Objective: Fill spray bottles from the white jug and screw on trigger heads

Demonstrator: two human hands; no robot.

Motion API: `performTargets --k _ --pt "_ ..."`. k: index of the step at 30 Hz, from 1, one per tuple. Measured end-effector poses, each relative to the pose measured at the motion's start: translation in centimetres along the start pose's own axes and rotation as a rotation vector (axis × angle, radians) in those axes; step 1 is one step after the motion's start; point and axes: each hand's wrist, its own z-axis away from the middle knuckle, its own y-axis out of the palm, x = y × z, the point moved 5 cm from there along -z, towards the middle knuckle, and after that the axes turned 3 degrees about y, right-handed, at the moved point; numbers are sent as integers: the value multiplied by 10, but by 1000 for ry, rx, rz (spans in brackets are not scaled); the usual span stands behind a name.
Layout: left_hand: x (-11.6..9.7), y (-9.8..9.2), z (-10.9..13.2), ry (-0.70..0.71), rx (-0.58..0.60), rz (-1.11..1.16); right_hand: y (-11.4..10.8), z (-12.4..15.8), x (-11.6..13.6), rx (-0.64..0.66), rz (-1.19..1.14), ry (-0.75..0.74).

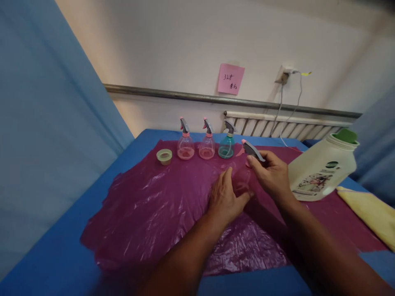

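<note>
In the head view my right hand (271, 170) pinches the grey trigger head (253, 151) of a clear spray bottle with a pink collar. My left hand (226, 195) curves around the lower part of that bottle, the clear body (242, 177), with its thumb in front and fingers at the left side. Farther back stand two clear spray bottles with pink liquid, the left one (185, 150) and the middle one (206, 150), and a teal spray bottle (226, 147). A small round tub (164, 157) sits left of them.
A large cream jug (324, 168) with a green cap leans at the right, near a folded yellow cloth (368, 211). Purple plastic sheeting (154, 209) covers the blue table surface (58, 242). Behind are a metal rail (185, 95), pink note (231, 79) and plugged cords (281, 107).
</note>
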Motion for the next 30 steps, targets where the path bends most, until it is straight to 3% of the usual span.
performTargets --k 7,15,24,30 --pt "3 4 -3 17 30 -8 8 21 -4 -11 -68 -14" --pt "7 3 -1 73 -21 54 7 24 -24 135 -49 41" --pt "8 4 -2 127 -47 39 5 29 -12 118 7 -6" --pt "10 6 -1 147 -49 31 8 30 -20 143 -39 23"
